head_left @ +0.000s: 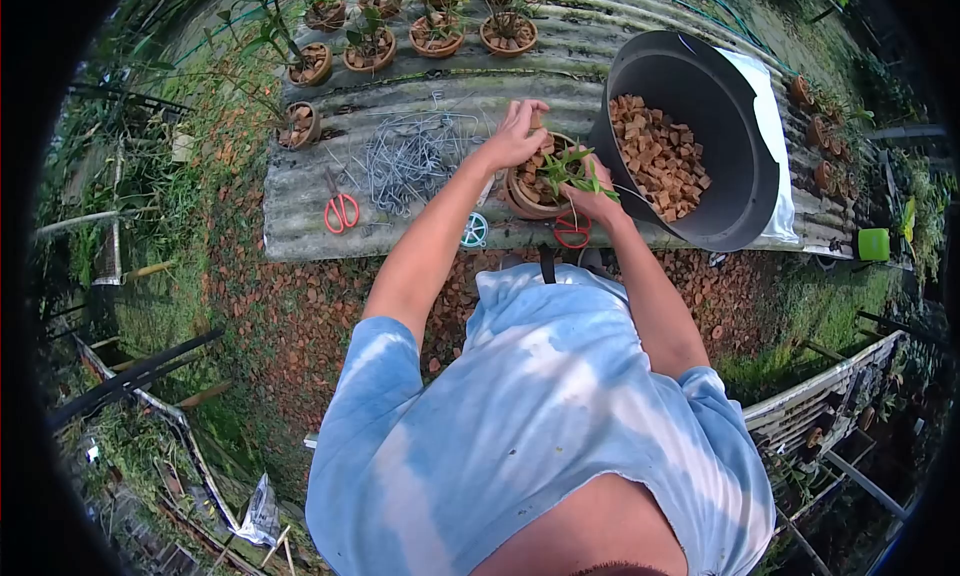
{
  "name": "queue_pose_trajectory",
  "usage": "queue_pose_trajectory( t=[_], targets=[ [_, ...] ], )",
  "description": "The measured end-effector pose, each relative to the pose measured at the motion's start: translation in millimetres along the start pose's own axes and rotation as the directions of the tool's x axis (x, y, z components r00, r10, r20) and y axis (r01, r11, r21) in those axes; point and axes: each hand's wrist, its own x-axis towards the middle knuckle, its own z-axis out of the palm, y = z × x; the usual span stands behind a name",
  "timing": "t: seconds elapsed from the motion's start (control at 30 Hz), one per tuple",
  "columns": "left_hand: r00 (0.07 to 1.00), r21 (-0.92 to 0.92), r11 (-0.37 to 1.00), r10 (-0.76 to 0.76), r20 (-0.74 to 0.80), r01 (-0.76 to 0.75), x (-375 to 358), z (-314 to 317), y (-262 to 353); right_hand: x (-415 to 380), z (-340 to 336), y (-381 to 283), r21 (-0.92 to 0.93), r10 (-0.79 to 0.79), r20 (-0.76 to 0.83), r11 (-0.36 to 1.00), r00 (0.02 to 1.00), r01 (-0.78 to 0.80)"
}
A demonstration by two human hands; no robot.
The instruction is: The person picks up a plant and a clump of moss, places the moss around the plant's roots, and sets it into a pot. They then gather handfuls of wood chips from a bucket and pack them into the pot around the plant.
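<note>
A clay pot (527, 204) filled with brown chunks stands on the corrugated sheet (320, 201) in front of me. My left hand (515, 131) hovers over the pot's far rim, fingers pinched on a brown chunk. My right hand (592, 198) holds a small green plant (572, 168) upright in the pot, near its right rim. Just right of the pot, a big black tub (735, 126) lies tilted toward me with many brown chunks (660, 156) inside.
A heap of bent grey wires (410, 156) and red-handled scissors (341, 211) lie left of the pot. Another red-handled tool (572, 232) and a teal reel (474, 231) sit at the sheet's near edge. Several potted plants (370, 48) line the far side. Brown chips litter the ground.
</note>
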Motion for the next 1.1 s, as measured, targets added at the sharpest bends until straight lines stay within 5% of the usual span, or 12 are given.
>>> queue_pose_trajectory(
  t=[0.07,0.17,0.33,0.6,0.8,0.93,1.1],
  targets=[
    [0.987,0.130,0.990,0.029,0.159,-0.050,-17,-10,3,1,-1,0,-0.007,0.009,0.009,1.000,1.000,-0.009],
    [0.982,0.228,0.962,0.115,0.152,-0.148,-21,-4,-8,2,0,0,-0.049,-0.003,0.016,0.999,1.000,0.003],
    [0.991,0.254,0.962,0.071,0.116,-0.098,-16,-11,27,0,-7,-11,-0.159,0.036,0.095,0.987,0.995,-0.021],
    [0.972,0.472,0.862,0.092,0.215,-0.186,4,1,36,-1,-5,-2,-0.111,-0.043,0.081,0.992,0.996,0.052],
    [0.995,0.247,0.969,-0.004,0.096,-0.020,2,-20,28,3,0,7,-0.101,-0.060,0.028,0.993,0.998,0.063],
    [0.942,0.306,0.949,-0.173,0.288,0.081,-8,-43,33,3,0,9,-0.104,-0.068,0.040,0.992,0.997,0.072],
    [0.909,0.448,0.888,-0.268,0.319,0.105,-11,-38,36,7,3,12,-0.047,-0.040,0.045,0.998,0.998,0.042]
  ],
)
